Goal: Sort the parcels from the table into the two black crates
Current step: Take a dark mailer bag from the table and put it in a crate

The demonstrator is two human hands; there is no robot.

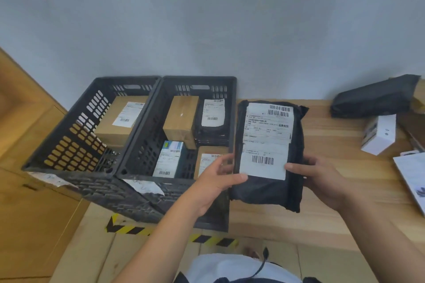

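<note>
I hold a flat black bag parcel (269, 190) with a white shipping label facing up, just right of the crates and above the table's left end. My left hand (218, 181) grips its lower left edge, thumb on the label. My right hand (322, 179) grips its right side, thumb at the label's edge. The left black crate (69, 144) holds one brown box (119, 119). The right black crate (147, 144) holds a brown box (181, 117), a black bag parcel (212, 119), a blue-green box (169, 158) and another labelled brown box (207, 160).
On the wooden table (333, 213) at the right lie a dark grey bag parcel (372, 98), a white box (379, 135) and a white flat parcel (411, 174) at the frame edge. Yellow-black tape (128, 228) marks the floor below the crates. A grey wall stands behind.
</note>
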